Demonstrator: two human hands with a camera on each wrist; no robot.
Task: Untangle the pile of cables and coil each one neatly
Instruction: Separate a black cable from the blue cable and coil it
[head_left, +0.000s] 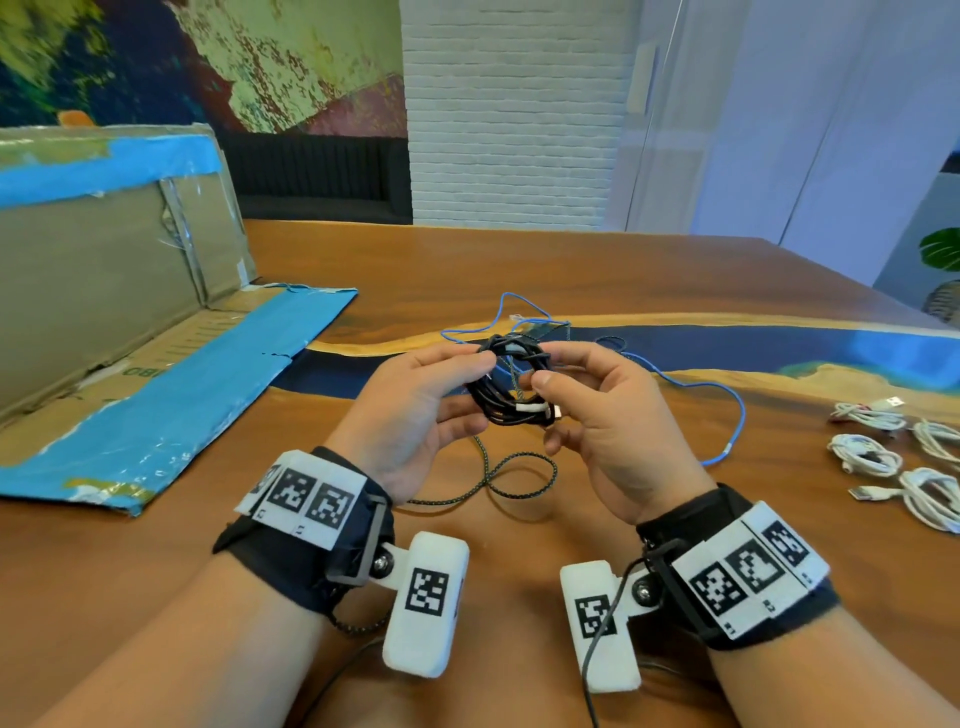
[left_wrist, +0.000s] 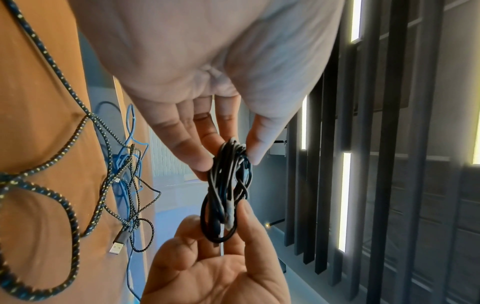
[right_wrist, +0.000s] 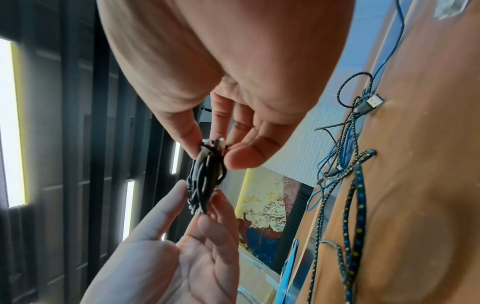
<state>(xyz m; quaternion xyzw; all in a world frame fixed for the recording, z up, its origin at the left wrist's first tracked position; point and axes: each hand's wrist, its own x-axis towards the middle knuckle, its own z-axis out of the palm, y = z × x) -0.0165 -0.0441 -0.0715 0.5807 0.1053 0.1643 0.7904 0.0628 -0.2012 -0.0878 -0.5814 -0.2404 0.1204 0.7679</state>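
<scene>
Worktop (head_left: 519, 270), wooden with a blue resin band, is carrying everything. Flattened cardboard box (head_left: 104, 322) with blue tape is lying and leaning at the worktop's far left. Coiled white cables (head_left: 883, 462) are sitting in a cluster at the worktop's right edge. Blue cable (head_left: 691, 387) and braided black-and-yellow cable (head_left: 519, 467) are lying loose and partly crossed on the worktop, under and beyond the hands. Left hand (head_left: 415, 410) and right hand (head_left: 608, 415) are both gripping the black cable coil (head_left: 511, 387), raised above the worktop's middle: left thumb and fingers pinching its left side, right thumb and fingers pinching its right side near a white tie.
</scene>
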